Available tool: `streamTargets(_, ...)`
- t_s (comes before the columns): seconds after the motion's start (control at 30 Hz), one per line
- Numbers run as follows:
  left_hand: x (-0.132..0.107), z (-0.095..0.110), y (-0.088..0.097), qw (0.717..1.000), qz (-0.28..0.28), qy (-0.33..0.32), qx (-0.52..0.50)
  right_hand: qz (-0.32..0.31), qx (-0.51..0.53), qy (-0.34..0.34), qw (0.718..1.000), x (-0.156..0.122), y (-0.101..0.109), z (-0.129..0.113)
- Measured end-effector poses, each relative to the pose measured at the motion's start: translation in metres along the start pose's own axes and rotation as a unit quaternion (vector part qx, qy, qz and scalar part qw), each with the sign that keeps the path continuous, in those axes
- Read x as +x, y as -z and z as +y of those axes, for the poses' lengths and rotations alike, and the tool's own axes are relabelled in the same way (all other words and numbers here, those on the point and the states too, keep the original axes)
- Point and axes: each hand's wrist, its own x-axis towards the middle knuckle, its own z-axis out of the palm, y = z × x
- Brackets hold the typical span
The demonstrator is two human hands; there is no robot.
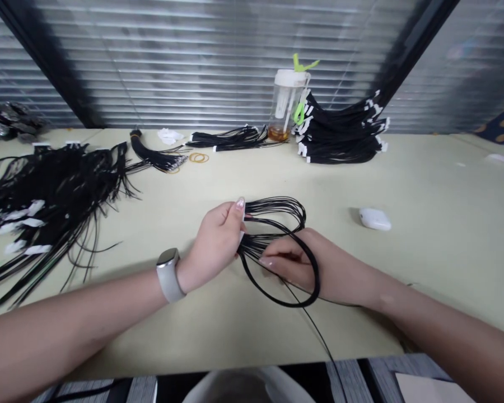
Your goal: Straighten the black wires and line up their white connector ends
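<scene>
Horizontal blinds [193,61] form the background, behind a pale yellow tabletop [424,190]. At the left side of the tabletop lies a loose pile of black cables [59,190] with white connectors. At the rear right, a stack of black cables [340,134] with white ends sits just beside a clear drinking bottle [282,101] containing amber liquid.

Both hands work at the front centre, over the tabletop. The left hand [218,232] grips the end of a looped black wire harness [279,202] between thumb and fingers. The right hand [334,268] has curled fingers, with thumb and forefinger closed on strands of the same harness; the number of strands cannot be told. One large loop crosses in front of the right hand. A smartwatch [171,282] encircles the left wrist. A white earbud case [375,219] rests right of the harness. Yellow rubber bands [199,158] lie behind it.
</scene>
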Motion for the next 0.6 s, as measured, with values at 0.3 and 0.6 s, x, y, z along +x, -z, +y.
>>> streamTargets(0.3,-0.001,0.001,-0.001,0.999,-0.019,-0.018,0.024,0.035,0.146,-0.068,0.986,0.012,-0.014,0.008)
streamTargets(0.6,0.0,0.001,0.001,1.0,-0.015,-0.02,-0.004,0.163,-0.331,0.03,0.929,-0.01,0.027,-0.004)
